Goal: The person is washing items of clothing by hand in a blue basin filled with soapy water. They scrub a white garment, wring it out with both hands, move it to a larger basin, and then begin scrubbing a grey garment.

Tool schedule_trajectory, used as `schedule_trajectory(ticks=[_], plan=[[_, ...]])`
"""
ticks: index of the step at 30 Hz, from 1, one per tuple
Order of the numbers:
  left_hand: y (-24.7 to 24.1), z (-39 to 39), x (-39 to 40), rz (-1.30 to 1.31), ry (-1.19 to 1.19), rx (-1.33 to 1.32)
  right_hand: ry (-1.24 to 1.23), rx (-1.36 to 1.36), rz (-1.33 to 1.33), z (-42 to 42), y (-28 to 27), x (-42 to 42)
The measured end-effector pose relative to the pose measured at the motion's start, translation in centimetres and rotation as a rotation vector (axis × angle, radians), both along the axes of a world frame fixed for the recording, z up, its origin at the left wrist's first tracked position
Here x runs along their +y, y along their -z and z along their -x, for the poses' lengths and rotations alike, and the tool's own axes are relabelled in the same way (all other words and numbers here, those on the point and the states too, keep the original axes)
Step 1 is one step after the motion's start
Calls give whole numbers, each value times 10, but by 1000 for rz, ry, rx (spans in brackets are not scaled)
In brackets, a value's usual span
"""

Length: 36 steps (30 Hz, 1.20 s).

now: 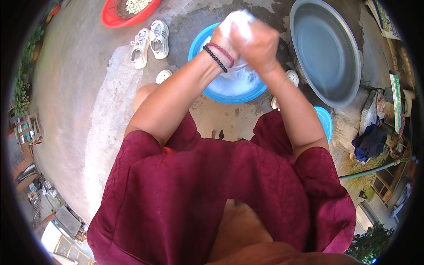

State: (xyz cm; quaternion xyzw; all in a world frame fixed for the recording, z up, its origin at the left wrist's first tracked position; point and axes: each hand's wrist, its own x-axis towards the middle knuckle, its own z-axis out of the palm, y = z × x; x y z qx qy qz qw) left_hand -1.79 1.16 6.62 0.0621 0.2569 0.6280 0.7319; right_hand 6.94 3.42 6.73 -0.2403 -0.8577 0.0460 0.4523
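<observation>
Above a round blue plastic basin (pixel 236 99) of sudsy water, both of my hands are raised close together. A white, soapy cloth (pixel 243 25) is bunched between them, blurred by motion. My left hand (pixel 228 36), with a dark red and a black beaded bracelet at its wrist, grips it from one side. My right hand (pixel 261 43) is closed on it from the other side. Part of the cloth hangs toward the suds (pixel 232 82). The fingers are partly hidden by foam and by each other.
A large grey tub (pixel 326 46) of water stands at the right, with a smaller blue basin (pixel 324 122) below it. White sneakers (pixel 159 39) and a red basket (pixel 116 23) holding pale pieces are at the upper left. Dark cloth (pixel 369 144) lies at the far right, near a green hose (pixel 367 171).
</observation>
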Motion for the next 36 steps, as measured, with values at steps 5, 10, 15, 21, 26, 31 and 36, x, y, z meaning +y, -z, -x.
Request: schedule_trajectory(ticks=[5,10,15,21,26,31,36], plan=[[17,5,-3,-22,-116,-51,77,-39,1,6,-3,-2],[19,8,-1,9,-95,8,87,-103,34,-9,3,-1],[-9,21,12,-264,206,-124,-259,304,1332,-48,-7,77],[-12,23,2,-433,458,736,-410,608,1733,-56,-32,71],[-10,24,3,-177,452,537,-512,689,1830,-53,-23,73],[0,30,12,-61,272,67,-215,743,1715,-46,-30,71],[15,45,22,-154,164,-53,-156,442,1568,-53,-14,62]])
